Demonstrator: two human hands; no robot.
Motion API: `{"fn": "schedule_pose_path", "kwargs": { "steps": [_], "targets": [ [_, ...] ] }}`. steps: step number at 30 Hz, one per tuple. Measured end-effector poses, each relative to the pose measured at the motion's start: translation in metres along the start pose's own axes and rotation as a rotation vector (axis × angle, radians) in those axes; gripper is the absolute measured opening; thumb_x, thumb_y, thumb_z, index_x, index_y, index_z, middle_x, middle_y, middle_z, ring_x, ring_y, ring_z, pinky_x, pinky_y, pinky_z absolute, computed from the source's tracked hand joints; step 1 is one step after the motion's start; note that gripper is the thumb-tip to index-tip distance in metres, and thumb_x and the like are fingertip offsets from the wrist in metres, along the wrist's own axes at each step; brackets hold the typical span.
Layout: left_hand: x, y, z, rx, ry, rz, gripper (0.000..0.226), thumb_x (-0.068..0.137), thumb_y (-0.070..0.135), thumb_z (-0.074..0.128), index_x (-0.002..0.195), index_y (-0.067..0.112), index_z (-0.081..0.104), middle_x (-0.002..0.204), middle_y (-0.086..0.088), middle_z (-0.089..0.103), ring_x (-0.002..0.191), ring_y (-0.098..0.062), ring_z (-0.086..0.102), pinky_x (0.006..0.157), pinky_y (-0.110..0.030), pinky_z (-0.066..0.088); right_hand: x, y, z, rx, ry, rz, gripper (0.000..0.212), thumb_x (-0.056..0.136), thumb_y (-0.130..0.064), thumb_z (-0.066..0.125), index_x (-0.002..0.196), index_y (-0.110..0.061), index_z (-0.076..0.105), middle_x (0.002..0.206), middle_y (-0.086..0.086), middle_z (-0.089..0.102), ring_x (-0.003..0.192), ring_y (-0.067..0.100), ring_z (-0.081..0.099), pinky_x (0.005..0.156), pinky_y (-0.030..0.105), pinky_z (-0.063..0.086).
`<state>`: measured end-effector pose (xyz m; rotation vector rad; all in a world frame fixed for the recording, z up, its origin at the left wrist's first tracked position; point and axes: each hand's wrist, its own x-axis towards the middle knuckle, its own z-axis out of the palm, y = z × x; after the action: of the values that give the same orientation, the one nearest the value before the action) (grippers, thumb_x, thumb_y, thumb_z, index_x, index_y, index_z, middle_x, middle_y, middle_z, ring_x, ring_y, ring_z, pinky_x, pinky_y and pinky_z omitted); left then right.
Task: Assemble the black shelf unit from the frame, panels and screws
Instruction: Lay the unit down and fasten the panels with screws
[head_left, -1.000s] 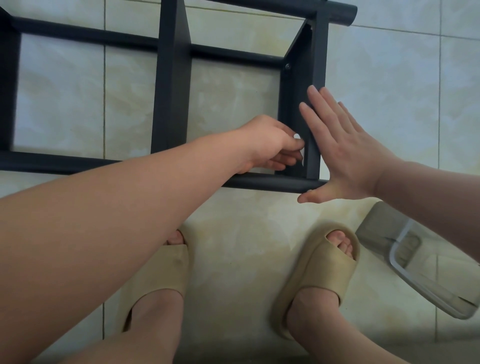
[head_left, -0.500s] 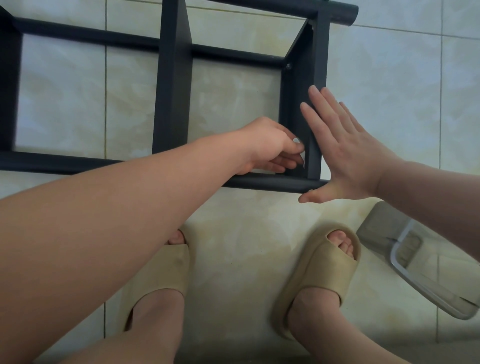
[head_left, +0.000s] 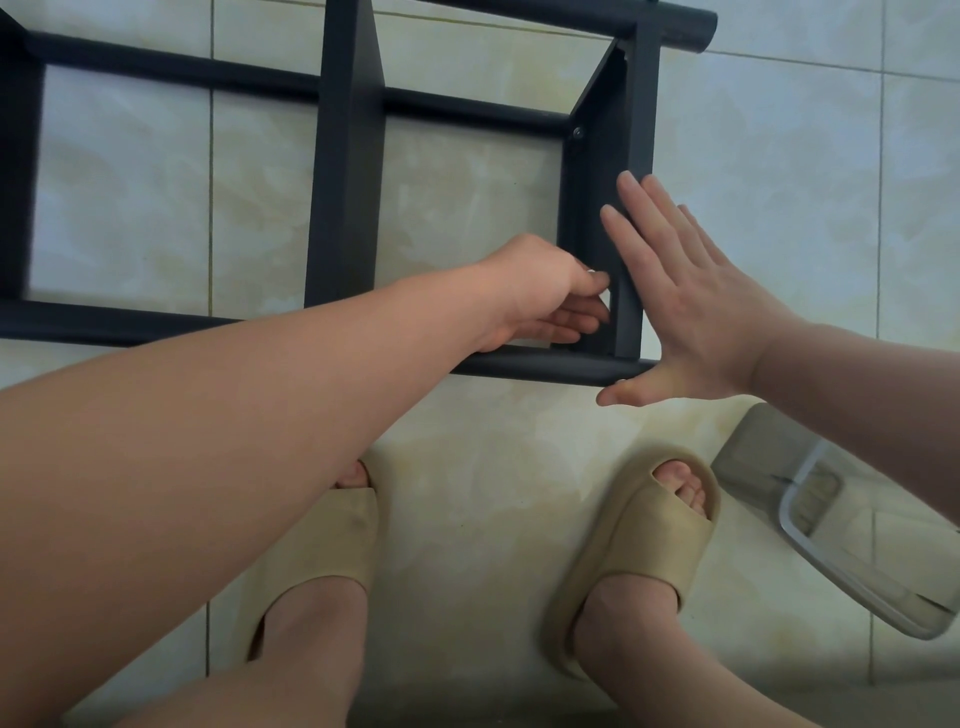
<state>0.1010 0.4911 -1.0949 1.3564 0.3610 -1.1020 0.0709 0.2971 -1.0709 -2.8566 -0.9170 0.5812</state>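
Observation:
The black shelf frame (head_left: 171, 70) lies on its side on the tiled floor, with tubes running left to right. Two black panels stand between the tubes: a middle panel (head_left: 345, 171) and a right end panel (head_left: 597, 208). A screw head (head_left: 576, 133) shows at the end panel's far corner. My left hand (head_left: 540, 296) reaches inside the frame and pinches something small against the end panel's near corner; what it pinches is mostly hidden. My right hand (head_left: 685, 306) presses flat, fingers straight, on the outer face of that panel.
A clear plastic container (head_left: 852, 525) lies on the floor at the right, close to my right foot. My feet in beige slides (head_left: 649, 540) stand just in front of the frame's near tube (head_left: 545, 371). Pale tiles surround everything.
My left hand's fingers have shifted slightly at the panel's near corner, as if turning the small thing. My right hand stays pressed on the panel.

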Motion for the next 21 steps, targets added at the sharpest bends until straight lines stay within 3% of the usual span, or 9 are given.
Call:
{"fn": "schedule_pose_path", "kwargs": {
  "steps": [5,21],
  "targets": [
    [0.0002,-0.0006,-0.0016,0.001,-0.036,-0.018,0.009,0.099,0.02,0.063,0.097,0.011,0.063,0.078,-0.003,0.076,0.072,-0.014,0.072,0.066,-0.026,0.058,-0.0002,0.0005,0.0004,-0.005,0.015,-0.003,0.14,0.064,-0.098,0.041,0.16,-0.007,-0.004,0.167,0.013,-0.014,0.155,0.03,-0.014,0.124,0.057,0.009],
    [0.0011,-0.0025,-0.0056,0.181,-0.059,0.079,0.013,0.101,0.021,0.058,0.091,0.015,0.063,0.074,0.001,0.076,0.068,-0.01,0.068,0.072,-0.027,0.055,0.0001,0.0014,0.0017,-0.005,0.016,-0.009,0.139,0.065,-0.1,0.036,0.16,-0.009,-0.005,0.167,0.011,-0.015,0.154,0.03,-0.015,0.125,0.056,0.008]
  ]
}}
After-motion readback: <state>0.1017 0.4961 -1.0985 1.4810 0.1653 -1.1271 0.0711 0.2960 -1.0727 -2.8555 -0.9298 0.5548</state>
